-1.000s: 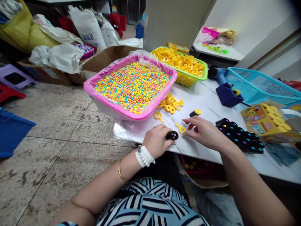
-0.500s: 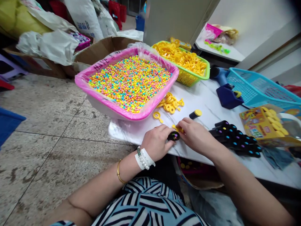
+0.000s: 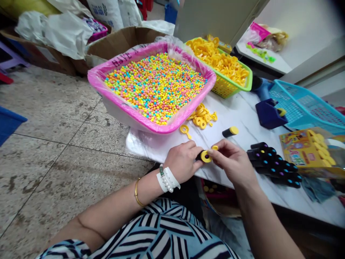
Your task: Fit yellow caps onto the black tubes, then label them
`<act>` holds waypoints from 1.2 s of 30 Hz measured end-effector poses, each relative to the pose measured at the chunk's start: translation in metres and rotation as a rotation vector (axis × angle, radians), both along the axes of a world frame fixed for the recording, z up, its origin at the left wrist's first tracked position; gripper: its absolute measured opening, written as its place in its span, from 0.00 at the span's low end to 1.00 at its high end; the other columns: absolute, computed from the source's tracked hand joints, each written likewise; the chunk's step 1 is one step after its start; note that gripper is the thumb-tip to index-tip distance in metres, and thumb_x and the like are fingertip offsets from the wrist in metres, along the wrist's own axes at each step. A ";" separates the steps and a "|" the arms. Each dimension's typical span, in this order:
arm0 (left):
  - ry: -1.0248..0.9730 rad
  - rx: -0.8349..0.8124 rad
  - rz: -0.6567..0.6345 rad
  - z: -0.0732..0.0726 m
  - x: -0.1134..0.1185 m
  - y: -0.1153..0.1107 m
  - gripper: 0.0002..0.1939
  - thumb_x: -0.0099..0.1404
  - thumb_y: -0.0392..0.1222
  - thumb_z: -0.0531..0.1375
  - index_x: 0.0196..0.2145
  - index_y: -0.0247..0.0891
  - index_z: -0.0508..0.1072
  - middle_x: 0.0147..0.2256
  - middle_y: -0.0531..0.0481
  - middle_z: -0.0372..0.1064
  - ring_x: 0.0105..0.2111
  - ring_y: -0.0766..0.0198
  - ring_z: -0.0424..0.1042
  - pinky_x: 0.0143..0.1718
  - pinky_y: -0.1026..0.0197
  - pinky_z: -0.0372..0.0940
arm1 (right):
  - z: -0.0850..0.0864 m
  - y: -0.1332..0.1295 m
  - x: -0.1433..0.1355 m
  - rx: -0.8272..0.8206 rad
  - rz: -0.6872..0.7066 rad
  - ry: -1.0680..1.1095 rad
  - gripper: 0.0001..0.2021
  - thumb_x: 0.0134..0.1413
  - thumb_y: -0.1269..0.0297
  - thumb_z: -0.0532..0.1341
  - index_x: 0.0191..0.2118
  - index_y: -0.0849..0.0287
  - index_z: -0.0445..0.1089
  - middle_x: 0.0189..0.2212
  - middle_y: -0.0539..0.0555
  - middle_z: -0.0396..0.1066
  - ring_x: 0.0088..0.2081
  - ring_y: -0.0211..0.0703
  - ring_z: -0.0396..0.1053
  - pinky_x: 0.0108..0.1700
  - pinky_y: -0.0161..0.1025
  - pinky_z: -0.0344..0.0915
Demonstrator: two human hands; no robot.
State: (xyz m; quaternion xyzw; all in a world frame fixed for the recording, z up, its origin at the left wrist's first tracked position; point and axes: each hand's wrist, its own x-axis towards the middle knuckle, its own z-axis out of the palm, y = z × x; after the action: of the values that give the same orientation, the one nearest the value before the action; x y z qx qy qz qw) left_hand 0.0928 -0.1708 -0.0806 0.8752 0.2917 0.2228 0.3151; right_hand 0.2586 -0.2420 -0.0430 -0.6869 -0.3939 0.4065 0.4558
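Note:
My left hand [image 3: 182, 162] is closed around a small black tube [image 3: 198, 157] at the table's front edge, its mouth turned to the right. Between thumb and fingers, my right hand [image 3: 234, 161] pinches a yellow ring piece [image 3: 204, 159] with a short stem, held against the tube's mouth. Most of the tube is hidden by my left hand. Just beyond my hands lie a single yellow ring piece [image 3: 184, 130] and a loose pile of yellow ring pieces [image 3: 202, 117]. To the right lies a black tube with a yellow cap [image 3: 230, 132].
A pink-rimmed tub [image 3: 172, 126] of colourful beads stands at the left. Behind it is a green basket [image 3: 249, 81] of yellow rings. At right are stacked black tubes [image 3: 275, 163], a yellow printed box [image 3: 293, 149], a blue tape dispenser [image 3: 271, 113] and a blue basket [image 3: 302, 104].
My right hand has brought the yellow ring piece to the tube's mouth, which showed colourful beads inside before. My left hand still holds the tube. The view has shifted slightly.

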 end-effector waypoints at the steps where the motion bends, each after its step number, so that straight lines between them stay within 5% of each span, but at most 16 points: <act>1: 0.008 0.001 0.002 0.000 0.000 0.000 0.09 0.65 0.46 0.60 0.40 0.41 0.75 0.34 0.51 0.68 0.36 0.61 0.70 0.35 0.61 0.63 | -0.004 0.001 -0.004 0.015 -0.020 -0.018 0.15 0.45 0.57 0.72 0.28 0.57 0.66 0.20 0.46 0.65 0.19 0.31 0.58 0.19 0.29 0.54; 17: 0.070 0.048 -0.007 0.002 0.000 -0.004 0.10 0.65 0.48 0.60 0.38 0.39 0.73 0.32 0.51 0.69 0.32 0.61 0.70 0.31 0.60 0.60 | -0.020 0.000 -0.019 0.011 -0.103 0.025 0.13 0.56 0.54 0.65 0.34 0.52 0.60 0.19 0.43 0.62 0.14 0.32 0.56 0.15 0.31 0.52; 26: -0.045 -0.347 -0.154 0.027 0.000 0.013 0.14 0.69 0.44 0.54 0.33 0.38 0.76 0.27 0.52 0.74 0.28 0.64 0.71 0.33 0.64 0.62 | -0.019 -0.006 -0.027 0.038 -0.105 0.062 0.11 0.59 0.54 0.62 0.39 0.51 0.60 0.24 0.43 0.64 0.18 0.33 0.64 0.20 0.32 0.63; 36: -0.032 -0.387 -0.173 0.021 0.002 0.023 0.21 0.70 0.47 0.51 0.27 0.37 0.77 0.20 0.54 0.70 0.23 0.67 0.66 0.26 0.66 0.55 | -0.017 -0.004 -0.028 -0.030 -0.020 0.112 0.15 0.58 0.49 0.61 0.41 0.52 0.60 0.18 0.40 0.64 0.15 0.33 0.64 0.19 0.30 0.62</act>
State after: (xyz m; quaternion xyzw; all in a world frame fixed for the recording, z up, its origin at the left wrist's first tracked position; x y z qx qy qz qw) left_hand 0.0945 -0.1480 -0.0599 0.8165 0.2476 0.1486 0.5000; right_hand 0.2309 -0.2455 -0.0596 -0.6736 -0.3547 0.4457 0.4709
